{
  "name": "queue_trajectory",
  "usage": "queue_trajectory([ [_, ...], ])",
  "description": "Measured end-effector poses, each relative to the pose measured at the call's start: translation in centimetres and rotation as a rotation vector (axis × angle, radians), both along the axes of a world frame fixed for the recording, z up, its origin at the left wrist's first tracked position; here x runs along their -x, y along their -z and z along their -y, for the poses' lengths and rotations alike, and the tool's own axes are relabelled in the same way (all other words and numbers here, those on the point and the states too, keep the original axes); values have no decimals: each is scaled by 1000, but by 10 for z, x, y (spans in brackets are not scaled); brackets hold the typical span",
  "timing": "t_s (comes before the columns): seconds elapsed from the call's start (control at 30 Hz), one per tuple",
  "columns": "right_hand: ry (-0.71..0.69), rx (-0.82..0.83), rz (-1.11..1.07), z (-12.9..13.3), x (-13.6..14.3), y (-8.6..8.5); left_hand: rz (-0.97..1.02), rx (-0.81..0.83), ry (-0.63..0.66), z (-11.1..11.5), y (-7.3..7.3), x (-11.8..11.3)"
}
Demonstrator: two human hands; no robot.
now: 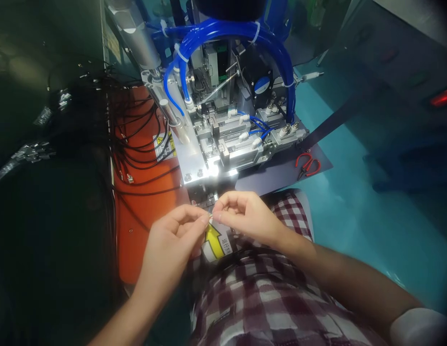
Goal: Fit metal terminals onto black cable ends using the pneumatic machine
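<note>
I see the small pale piece (pixel 210 217) between my 2 hands, near the yellow arrow (pixel 215 243). My left hand (pixel 176 229) and right hand (pixel 245 216) both pinch it narrowly at the fingertips, which hide its shape. Beyond stands the machine (pixel 241 153), its top cut off; red-handled pliers (pixel 309 166) lie rightward.

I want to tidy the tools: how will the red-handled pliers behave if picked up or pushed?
The pliers lie flat, so they probably won't roll. Their handles are spread, so they may close when squeezed. Pushed outward, they could slip off the dark plate, whose edge looks near.
</note>
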State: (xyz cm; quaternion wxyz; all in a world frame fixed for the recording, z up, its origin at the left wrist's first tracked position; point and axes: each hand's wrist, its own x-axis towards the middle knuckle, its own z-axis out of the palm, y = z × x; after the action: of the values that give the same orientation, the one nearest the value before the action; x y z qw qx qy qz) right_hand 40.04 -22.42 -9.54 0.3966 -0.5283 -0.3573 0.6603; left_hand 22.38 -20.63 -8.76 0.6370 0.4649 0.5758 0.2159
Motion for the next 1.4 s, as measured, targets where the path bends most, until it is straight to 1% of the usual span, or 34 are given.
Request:
queue_trajectory([
  [0.1, 38, 71, -121, -2, 2, -5, 9, -21, -12, 1, -2, -1],
  [0.17, 58, 99, -150, -2, 3, -6, 18, -25, -20, 2, -2, -1],
  [0.3, 80, 107, -146, 0, 5, -4, 37, -36, -36, 3, 0, -3],
  [0.47, 108, 22, -25, 4, 7, 4, 44, -36, -52, 4, -2, -5],
  [0.53, 108, 0, -7, 5, 7, 5, 35, -38, -49, 4, -3, -5],
  [0.63, 104, 4, -23, 5, 7, 4, 29, -63, -32, 5, -3, -6],
  [0.73, 94, 44, -74, 2, 7, 1, 19, -91, -15, 6, -4, -6],
  [0.87, 78, 56, -115, 1, 9, -1, 52, -95, -41, 6, -1, -5],
  [0.93, 81, 19, -98, 5, 11, 0, 102, -81, -56, 6, 1, -5],
  [0.97, 91, -25, -53, 8, 12, 1, 122, -73, -61, 6, 2, -4],
  [1.07, 124, -258, 218, 17, 13, 4, 119, -59, -63, 7, 3, -4],
  [1.1, 116, -325, 298, 18, 12, 4, 98, -57, -56, 7, 3, -4],
  [1.13, 99, -359, 338, 19, 11, 5, 74, -59, -45, 7, 2, -3],
  [1.17, 81, -353, 326, 19, 9, 5, 54, -62, -31, 7, 1, -3],
  [1.2, 66, -308, 265, 18, 8, 5, 40, -65, -18, 7, -1, -3],
  [1.33, 15, -32, -79, 10, 6, 5, 21, -26, -12, 5, -3, -2],
  [1.4, 3, 21, -131, 7, 6, 3, 24, 15, -23, 3, -3, -1],
])
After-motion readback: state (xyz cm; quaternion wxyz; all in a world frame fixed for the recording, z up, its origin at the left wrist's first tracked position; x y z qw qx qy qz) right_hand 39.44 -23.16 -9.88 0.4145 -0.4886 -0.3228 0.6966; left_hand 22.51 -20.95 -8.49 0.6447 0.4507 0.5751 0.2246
